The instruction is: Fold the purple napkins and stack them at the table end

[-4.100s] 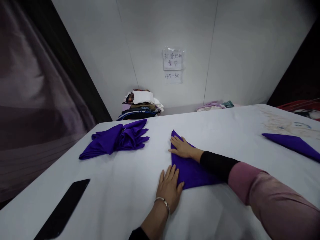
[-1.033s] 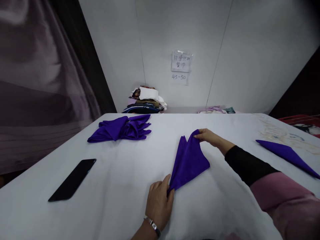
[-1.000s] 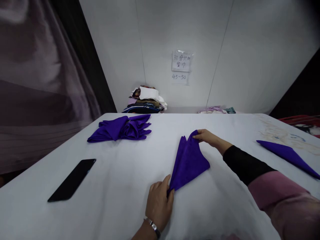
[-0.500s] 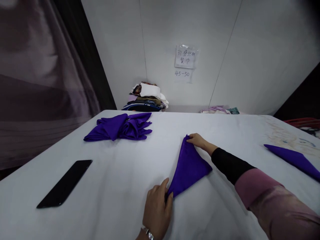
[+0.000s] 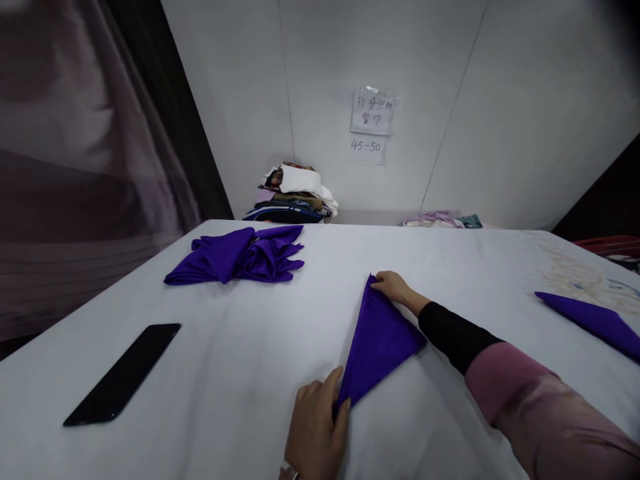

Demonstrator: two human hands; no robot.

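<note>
A purple cloth napkin (image 5: 381, 343), folded into a triangle, lies on the white-covered table (image 5: 240, 373) in front of me. My left hand (image 5: 319, 423) pinches its near corner between thumb and fingers. At the far corner, my right hand (image 5: 391, 285) is closed on the tip of the same napkin. The long left edge runs fairly straight between both hands. The third corner points right, under my right forearm. Where the cloth goes inside my left grip is hidden.
Loose purple napkins (image 5: 235, 257) lie heaped at the back left. A flat black tray (image 5: 125, 373) is at the left, and another folded purple napkin (image 5: 593, 323) at the right. Stacked clothes (image 5: 293, 193) stand behind the table, below a paper sign (image 5: 373, 113).
The napkin's left edge has become straighter and smoother. Both hands have shifted slightly towards me in the view, still holding the corners.
</note>
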